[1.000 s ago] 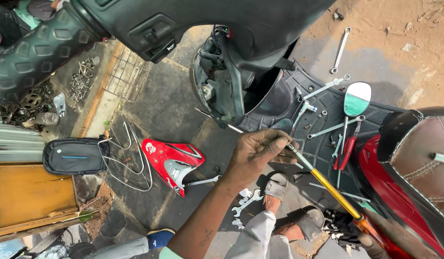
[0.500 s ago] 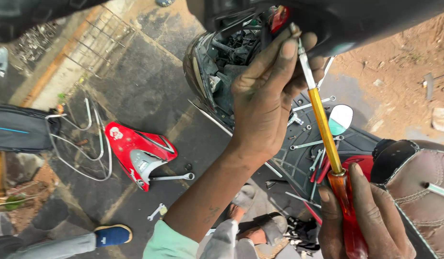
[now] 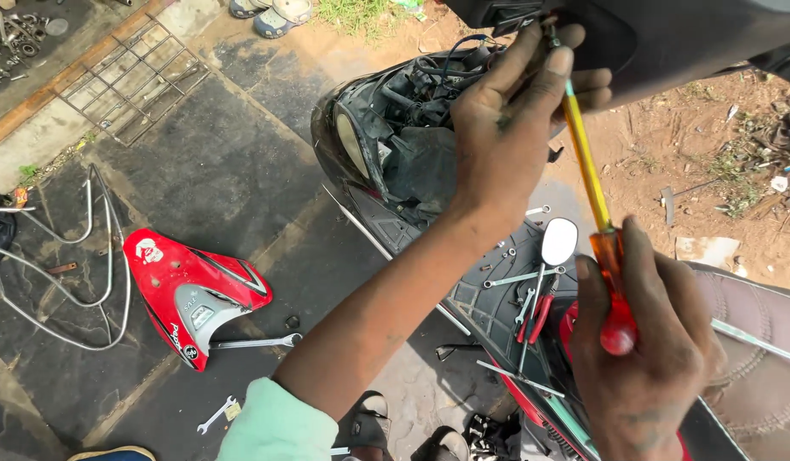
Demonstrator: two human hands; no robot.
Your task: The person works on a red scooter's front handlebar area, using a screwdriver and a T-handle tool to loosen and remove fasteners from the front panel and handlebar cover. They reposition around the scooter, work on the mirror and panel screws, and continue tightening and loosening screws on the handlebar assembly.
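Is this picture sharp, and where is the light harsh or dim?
Head view: sharp overall, bright sun on the sandy ground; the left hand and screwdriver are crisp; the scooter's open front lies in shadow; the right hand, near the lens, looks slightly soft.

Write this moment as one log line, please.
left hand: steadies screwdriver tip | right hand: grips handle | scooter: open
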